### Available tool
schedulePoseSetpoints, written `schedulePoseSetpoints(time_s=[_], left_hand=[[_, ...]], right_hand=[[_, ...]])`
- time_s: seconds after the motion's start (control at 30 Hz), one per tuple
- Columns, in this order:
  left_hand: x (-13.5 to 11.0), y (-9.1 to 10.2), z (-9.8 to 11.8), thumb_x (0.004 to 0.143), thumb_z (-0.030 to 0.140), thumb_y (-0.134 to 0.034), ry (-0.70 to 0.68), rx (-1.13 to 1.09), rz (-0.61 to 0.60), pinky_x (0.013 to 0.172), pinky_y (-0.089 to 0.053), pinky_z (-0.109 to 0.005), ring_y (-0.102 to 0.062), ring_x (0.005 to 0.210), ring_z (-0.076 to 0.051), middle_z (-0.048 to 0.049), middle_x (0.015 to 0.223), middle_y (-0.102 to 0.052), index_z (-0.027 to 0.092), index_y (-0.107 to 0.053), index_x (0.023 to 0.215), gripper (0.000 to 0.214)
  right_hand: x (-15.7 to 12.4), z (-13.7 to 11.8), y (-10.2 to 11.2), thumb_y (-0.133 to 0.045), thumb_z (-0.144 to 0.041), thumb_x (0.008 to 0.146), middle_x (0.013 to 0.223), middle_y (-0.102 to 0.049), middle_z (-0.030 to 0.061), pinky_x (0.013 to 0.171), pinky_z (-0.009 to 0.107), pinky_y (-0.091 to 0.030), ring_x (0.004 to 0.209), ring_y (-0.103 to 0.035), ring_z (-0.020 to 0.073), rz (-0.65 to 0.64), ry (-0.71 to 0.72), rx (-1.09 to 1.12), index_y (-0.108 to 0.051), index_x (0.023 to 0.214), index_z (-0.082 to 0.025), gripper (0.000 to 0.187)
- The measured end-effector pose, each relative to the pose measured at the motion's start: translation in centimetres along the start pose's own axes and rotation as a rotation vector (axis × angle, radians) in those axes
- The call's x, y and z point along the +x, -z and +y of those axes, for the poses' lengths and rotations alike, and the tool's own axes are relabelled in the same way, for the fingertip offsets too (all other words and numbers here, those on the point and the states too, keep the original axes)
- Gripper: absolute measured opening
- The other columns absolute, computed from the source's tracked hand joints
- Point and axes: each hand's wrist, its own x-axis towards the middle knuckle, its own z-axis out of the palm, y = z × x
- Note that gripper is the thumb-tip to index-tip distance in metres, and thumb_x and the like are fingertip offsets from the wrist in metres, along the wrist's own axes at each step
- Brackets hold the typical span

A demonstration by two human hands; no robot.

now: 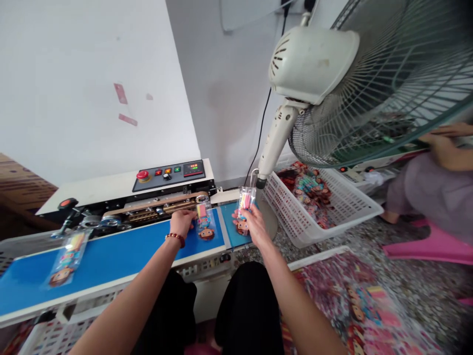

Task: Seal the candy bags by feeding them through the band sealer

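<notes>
A band sealing machine (166, 190) with a blue conveyor belt (121, 254) stands in front of me. My left hand (182, 222) rests with fingers closed on a clear packet with a cartoon figure (205, 224), which lies on the belt at the sealer's mouth. At the belt's right end my right hand (254, 222) grips a second such packet (245, 204) and holds it upright. A third packet (66, 259) lies far left on the belt.
A white basket (351, 209) of packets stands to the right, and another basket (365, 301) full of them sits by my right knee. A large fan (332, 84) looms at upper right. Another person (439, 182) sits at the far right beside a pink stool (436, 246).
</notes>
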Motion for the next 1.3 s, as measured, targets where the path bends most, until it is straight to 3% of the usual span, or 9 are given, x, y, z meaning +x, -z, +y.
schedulePoseSetpoints(time_s=[0.17, 0.23, 0.37, 0.43, 0.53, 0.67, 0.9, 1.07, 1.3], left_hand=[[-3.7, 1.1, -2.1, 0.08, 0.045, -0.068, -0.212, 0.094, 0.413, 0.072, -0.053, -0.032, -0.067, 0.091, -0.025, -0.0121, 0.113, -0.068, 0.017, -0.065, 0.115, 0.044], [-5.2, -0.6, -1.4, 0.085, 0.05, -0.063, -0.303, 0.034, 0.295, 0.07, -0.053, -0.031, -0.066, 0.086, -0.023, -0.0111, 0.109, -0.068, 0.017, -0.068, 0.108, 0.04], [-6.0, -4.4, 2.6, 0.082, 0.059, -0.063, -0.279, -0.261, -0.209, 0.051, -0.043, -0.026, -0.052, 0.055, -0.014, -0.0045, 0.076, -0.064, 0.013, -0.073, 0.103, 0.051], [-6.0, -5.3, 4.6, 0.075, 0.058, -0.07, -0.332, -0.378, -0.288, 0.048, -0.04, -0.025, -0.046, 0.052, -0.012, -0.0037, 0.073, -0.063, 0.013, -0.075, 0.096, 0.05], [-6.6, -4.9, 6.2, 0.074, 0.053, -0.075, -0.509, -0.453, -0.273, 0.049, -0.042, -0.024, -0.049, 0.058, -0.012, -0.0064, 0.084, -0.067, 0.016, -0.077, 0.084, 0.038], [-7.7, -3.7, 7.0, 0.077, 0.049, -0.076, -0.643, -0.462, -0.242, 0.05, -0.044, -0.024, -0.053, 0.064, -0.013, -0.0077, 0.096, -0.067, 0.02, -0.08, 0.085, 0.03], [-7.1, -3.8, 7.6, 0.075, 0.048, -0.076, -0.565, -0.514, -0.26, 0.048, -0.041, -0.023, -0.047, 0.058, -0.011, -0.0053, 0.08, -0.065, 0.018, -0.079, 0.079, 0.031], [-7.2, -4.0, 7.4, 0.075, 0.05, -0.075, -0.482, -0.529, -0.271, 0.049, -0.042, -0.023, -0.047, 0.055, -0.01, -0.0054, 0.079, -0.067, 0.017, -0.079, 0.083, 0.035], [-6.9, -4.6, 6.7, 0.077, 0.051, -0.072, -0.569, -0.454, -0.236, 0.053, -0.046, -0.026, -0.051, 0.059, -0.013, -0.0058, 0.085, -0.066, 0.019, -0.078, 0.079, 0.033]], right_hand=[[-0.3, 0.1, -1.1, -0.08, -0.043, 0.07, 0.081, -0.075, 0.001, 0.061, 0.027, -0.06, 0.075, -0.076, 0.0209, -0.104, -0.043, 0.005, -0.062, 0.096, -0.023, 0.037], [-0.4, 0.0, -1.4, -0.08, -0.042, 0.071, 0.08, -0.075, 0.0002, 0.062, 0.027, -0.06, 0.074, -0.076, 0.0211, -0.147, -0.046, -0.005, -0.064, 0.101, -0.024, 0.038], [-0.5, -0.2, -1.3, -0.08, -0.035, 0.071, 0.093, -0.076, 0.0, 0.07, 0.028, -0.061, 0.086, -0.074, 0.021, -0.177, 0.082, -0.118, -0.069, 0.103, -0.025, 0.035], [-0.5, -0.4, -1.1, -0.082, -0.031, 0.068, 0.1, -0.076, 0.0001, 0.075, 0.028, -0.061, 0.092, -0.073, 0.0209, -0.184, 0.146, -0.132, -0.069, 0.104, -0.026, 0.039], [-0.9, -0.8, -0.7, -0.086, -0.031, 0.065, 0.104, -0.075, -0.0003, 0.08, 0.032, -0.061, 0.095, -0.073, 0.0217, -0.244, 0.164, -0.06, -0.066, 0.11, -0.028, 0.049], [-1.5, -1.8, -0.1, -0.084, -0.034, 0.069, 0.107, -0.075, 0.0002, 0.093, 0.035, -0.058, 0.103, -0.071, 0.023, -0.237, 0.245, -0.107, -0.07, 0.106, -0.028, 0.04], [-1.8, -4.9, 0.3, -0.072, -0.045, 0.081, 0.086, -0.076, 0.001, 0.083, 0.032, -0.055, 0.084, -0.069, 0.0221, -0.08, 0.395, -0.298, -0.076, 0.086, -0.026, 0.02], [-1.7, -5.8, 0.5, -0.071, -0.044, 0.082, 0.082, -0.074, 0.0014, 0.079, 0.032, -0.053, 0.08, -0.067, 0.0219, -0.079, 0.48, -0.375, -0.078, 0.079, -0.026, 0.02], [-1.2, -6.0, 0.6, -0.07, -0.039, 0.083, 0.081, -0.073, 0.0025, 0.079, 0.032, -0.053, 0.08, -0.066, 0.0214, -0.149, 0.594, -0.459, -0.079, 0.074, -0.028, 0.017]])
